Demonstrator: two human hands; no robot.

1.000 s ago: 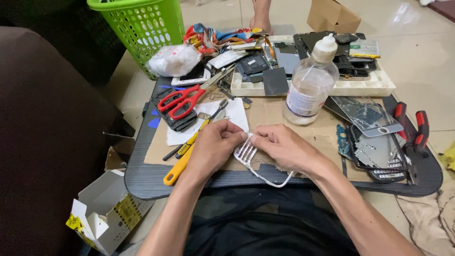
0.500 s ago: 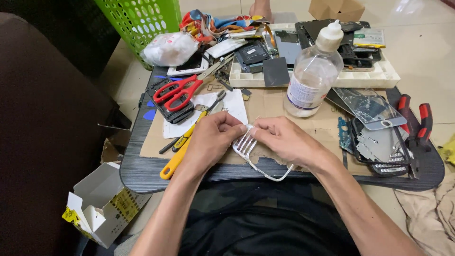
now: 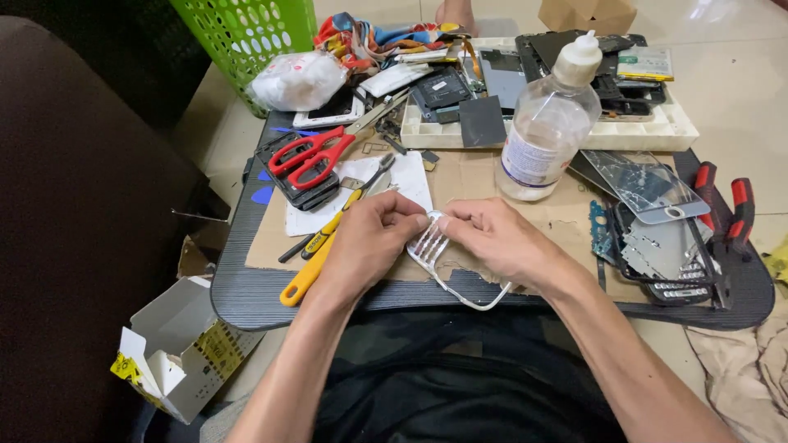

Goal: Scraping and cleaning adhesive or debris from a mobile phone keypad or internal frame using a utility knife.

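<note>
I hold a thin white frame (image 3: 439, 258) between both hands, just above the near edge of the table (image 3: 246, 287). My left hand (image 3: 369, 238) pinches its upper corner with a narrow grip, thumb against forefinger, and my right hand (image 3: 501, 242) closes on the same corner from the other side (the fingertips almost meet there). The lower part of the frame hangs free under my right palm, over my lap.

The frame looks thin and easy to bend. I think that if the two grips pull unevenly, it could crack at the corner, or slip out and drop between my knees.

Just left of my left grip lies a yellow screwdriver (image 3: 308, 267), and beyond it red scissors (image 3: 308, 156). Beyond my right grip stands a clear bottle (image 3: 546, 131); a careless elbow movement could knock it over onto the cardboard (image 3: 566, 221).
</note>
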